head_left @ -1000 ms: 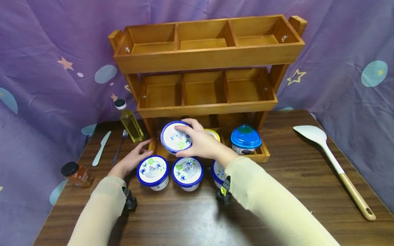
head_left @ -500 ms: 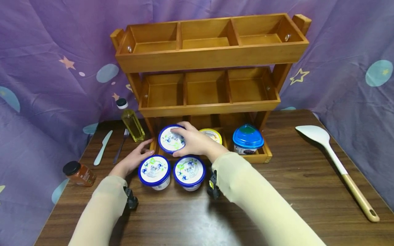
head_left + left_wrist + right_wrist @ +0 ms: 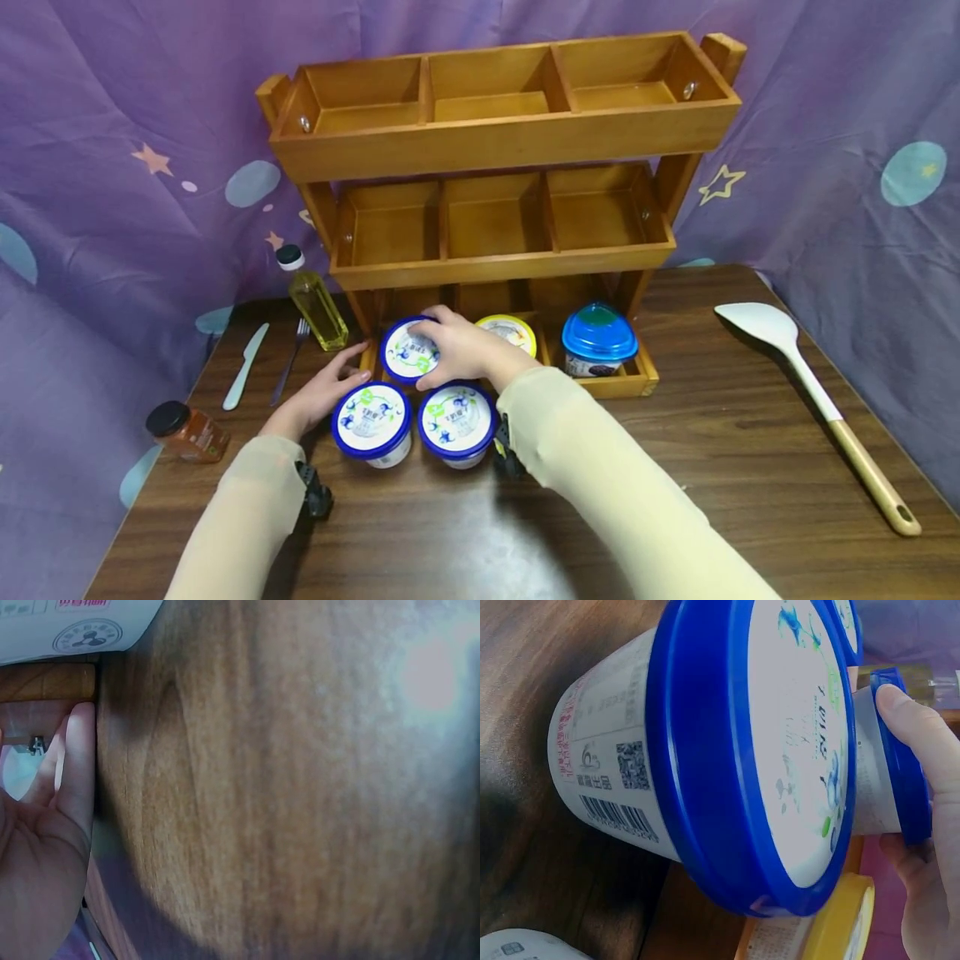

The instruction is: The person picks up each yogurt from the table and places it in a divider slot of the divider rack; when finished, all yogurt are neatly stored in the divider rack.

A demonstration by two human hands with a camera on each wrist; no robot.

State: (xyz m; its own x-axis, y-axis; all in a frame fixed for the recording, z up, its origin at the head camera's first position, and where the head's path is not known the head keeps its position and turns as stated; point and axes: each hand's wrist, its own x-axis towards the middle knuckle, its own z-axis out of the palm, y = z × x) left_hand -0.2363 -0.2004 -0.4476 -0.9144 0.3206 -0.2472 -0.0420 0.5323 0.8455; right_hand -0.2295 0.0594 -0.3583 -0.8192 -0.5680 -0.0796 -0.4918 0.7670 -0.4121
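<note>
My right hand (image 3: 465,346) grips a white tub with a blue lid (image 3: 407,354) by the lid, thumb and fingers on opposite sides. That tub sits at the left compartment of the wooden rack's (image 3: 506,267) lowest tier; its base is hidden in the head view. My left hand (image 3: 321,398) rests its fingers against the left end of the same tier, holding nothing. In front stand two more blue-lidded tubs, one left (image 3: 372,419) and one middle (image 3: 457,421). A yellow-lidded tub (image 3: 512,327) occupies the middle compartment, partly behind my right hand.
A blue three-cornered tub (image 3: 600,340) fills the right compartment. Left of the rack lie an oil bottle (image 3: 318,304), fork (image 3: 291,358), knife (image 3: 246,367) and orange jar (image 3: 189,431). A white ladle-like spoon (image 3: 813,400) lies right. Another tub (image 3: 525,946) shows at the right wrist view's corner.
My right hand has lowered the blue-lidded tub, moving it slightly left and down into the left compartment. The right forearm shifted left, covering another tub on the table. The left hand stayed put.
</note>
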